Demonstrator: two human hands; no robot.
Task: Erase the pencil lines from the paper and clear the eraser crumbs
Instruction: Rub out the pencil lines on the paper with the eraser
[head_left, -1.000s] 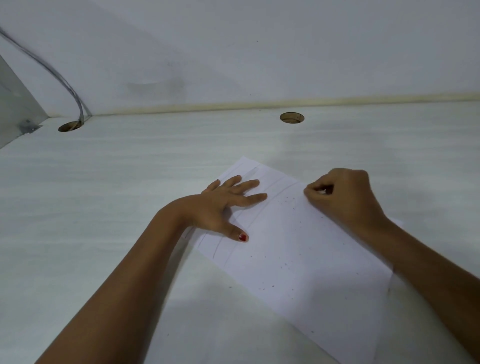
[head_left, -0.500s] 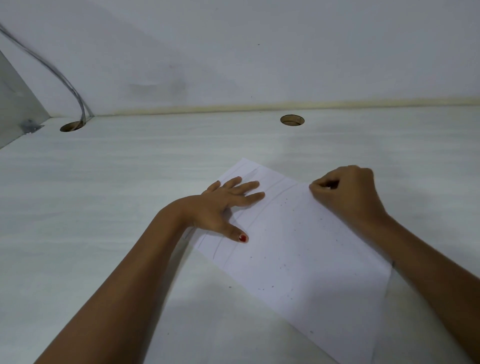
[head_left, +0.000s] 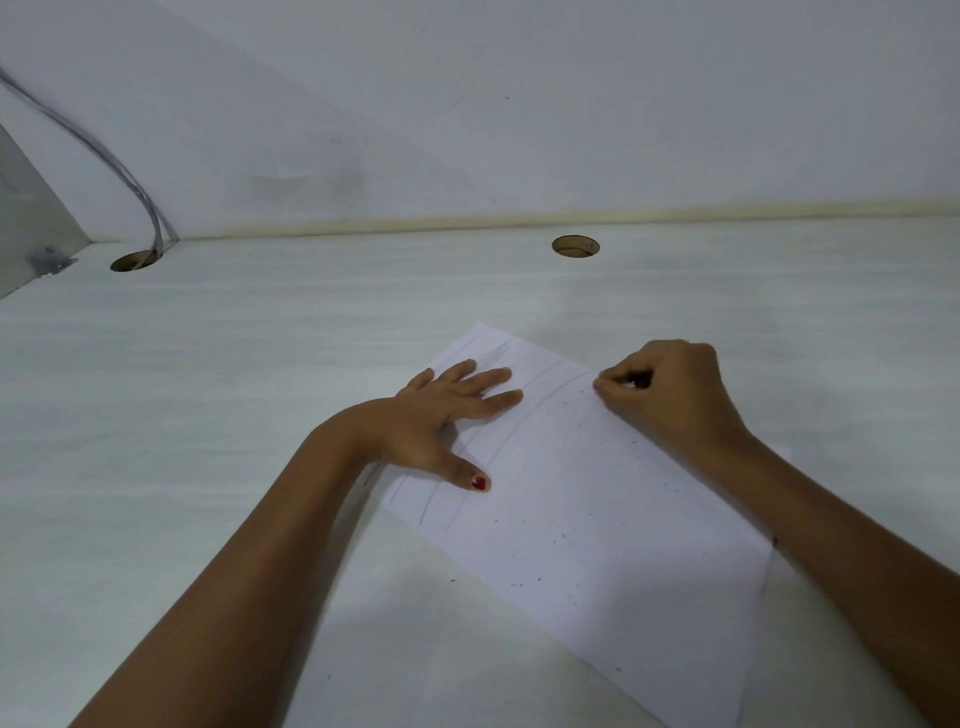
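Observation:
A white sheet of paper (head_left: 587, 519) lies slanted on the pale desk (head_left: 260, 415). Faint curved pencil lines (head_left: 524, 415) run across its left part, and several dark eraser crumbs (head_left: 566, 540) are scattered over its middle. My left hand (head_left: 447, 410) lies flat on the paper's left side, fingers spread and straight, holding it down. My right hand (head_left: 670, 395) is curled at the paper's far edge and pinches a small whitish eraser (head_left: 629, 385), which is mostly hidden by the fingers, against the sheet.
Two round cable holes are cut into the desk near the wall, one at the back left (head_left: 134, 261) with a grey cable (head_left: 124, 182) running into it, one at the back middle (head_left: 575, 246). A grey panel (head_left: 26, 228) stands at far left.
My right hand has shifted slightly back and forth along the paper's far edge with the eraser. The left hand has stayed flat in the same place.

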